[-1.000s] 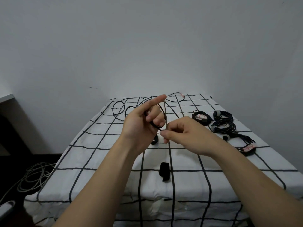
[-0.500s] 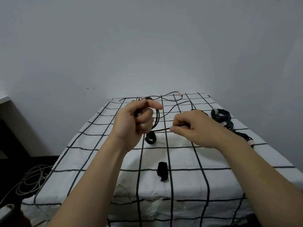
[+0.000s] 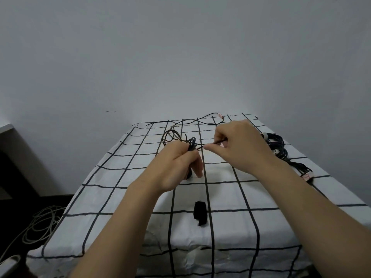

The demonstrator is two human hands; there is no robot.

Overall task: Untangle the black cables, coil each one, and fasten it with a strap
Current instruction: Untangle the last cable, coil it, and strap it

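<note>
Cable (image 3: 191,144) thin, black, partly looped, frame centre | left hand (image 3: 176,167) grips loops | right hand (image 3: 239,147) pinches strand

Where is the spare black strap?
Head view: the black strap lies on the checked tablecloth near its front edge, between the left forearm and right forearm.

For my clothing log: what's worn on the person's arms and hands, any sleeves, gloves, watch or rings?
Nothing worn shows. The left hand and right hand are ungloved, no visible rings. The left forearm and right forearm are bare to the picture's edge: no sleeves, watch or bands.
</note>
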